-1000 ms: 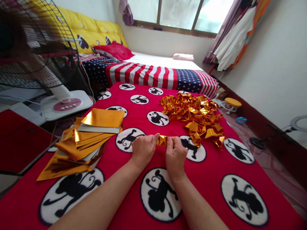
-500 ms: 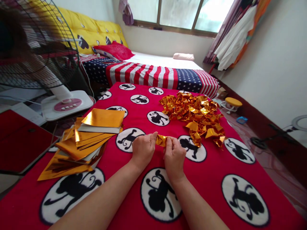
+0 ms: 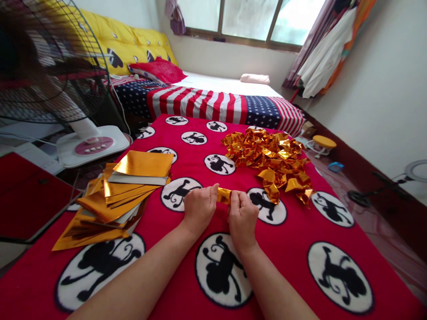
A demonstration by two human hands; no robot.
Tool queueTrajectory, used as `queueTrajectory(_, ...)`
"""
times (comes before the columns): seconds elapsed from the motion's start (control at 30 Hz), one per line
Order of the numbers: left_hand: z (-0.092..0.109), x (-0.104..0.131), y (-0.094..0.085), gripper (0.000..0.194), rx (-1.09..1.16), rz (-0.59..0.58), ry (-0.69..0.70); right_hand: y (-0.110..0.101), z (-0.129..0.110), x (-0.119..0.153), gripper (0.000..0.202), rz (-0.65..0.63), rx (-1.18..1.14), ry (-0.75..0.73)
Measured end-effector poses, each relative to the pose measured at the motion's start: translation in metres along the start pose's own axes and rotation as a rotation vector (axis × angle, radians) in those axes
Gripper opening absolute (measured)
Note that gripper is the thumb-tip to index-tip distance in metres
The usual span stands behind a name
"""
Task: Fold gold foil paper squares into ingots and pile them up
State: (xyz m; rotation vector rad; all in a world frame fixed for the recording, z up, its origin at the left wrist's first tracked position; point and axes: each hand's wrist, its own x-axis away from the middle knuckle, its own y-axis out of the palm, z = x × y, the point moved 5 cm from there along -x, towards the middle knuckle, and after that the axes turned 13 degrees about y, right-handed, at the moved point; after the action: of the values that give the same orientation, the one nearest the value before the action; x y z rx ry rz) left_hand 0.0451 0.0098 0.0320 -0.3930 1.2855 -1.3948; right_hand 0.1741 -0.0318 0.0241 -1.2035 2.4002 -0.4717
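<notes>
Between my two hands is a small folded piece of gold foil paper [image 3: 223, 195], its shiny middle showing. My left hand [image 3: 200, 205] pinches its left end with the thumb on top. On the right end, my right hand [image 3: 243, 215] is closed in the same way. The fingers underneath are hidden. To the left lies a fanned stack of flat gold foil sheets [image 3: 142, 164], some with white edges or backs showing. Beyond my right hand sits a heap of folded gold foil pieces [image 3: 273, 153].
A red cloth with black monkey figures in white circles [image 3: 287, 275] covers the surface. At the left stands a fan [image 3: 93, 138] with blurred blades, above a dark red board [image 3: 30, 200]. A bed [image 3: 207, 104] is behind; a yellow stool [image 3: 323, 142] stands at the right.
Both hands keep their pinch on the foil piece and stay nearly in place. The foil's middle shows slightly different creases and shine.
</notes>
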Motion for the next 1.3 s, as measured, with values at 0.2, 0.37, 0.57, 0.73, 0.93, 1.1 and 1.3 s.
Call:
queueTrajectory(0.2, 0.0011, 0.0008, 0.0010, 0.057, -0.009, -0.012, 0.017, -0.0010, 0.0021, -0.0011, 0.032, 0.019, -0.015, 0.005)
queueTrajectory(0.37, 0.0015, 0.0007, 0.0022, 0.057, -0.014, -0.019, 0.023, -0.0023, 0.0000, -0.0012, 0.032, 0.045, 0.025, -0.010)
queueTrajectory(0.57, 0.0015, -0.0006, 0.0024, 0.057, -0.014, -0.020, 0.008, -0.0023, -0.0006, -0.0006, 0.033, 0.067, 0.058, -0.053)
queueTrajectory(0.73, -0.0017, 0.0006, -0.0017, 0.061, 0.067, 0.014, -0.028, -0.0030, 0.0011, -0.0020, 0.032, 0.070, 0.052, -0.049)
queueTrajectory(0.93, -0.0028, 0.0004, -0.0043, 0.061, 0.036, 0.023, -0.045, -0.0020, 0.0026, -0.0033, 0.031, 0.057, 0.035, -0.047)
queueTrajectory(1.1, 0.0003, 0.0001, -0.0036, 0.055, -0.011, 0.027, -0.021, -0.0010, 0.0031, -0.0037, 0.032, 0.055, 0.047, -0.054)
queueTrajectory(1.3, 0.0008, 0.0004, -0.0028, 0.054, -0.025, 0.019, -0.001, -0.0008, 0.0023, -0.0032, 0.032, 0.049, 0.051, -0.058)
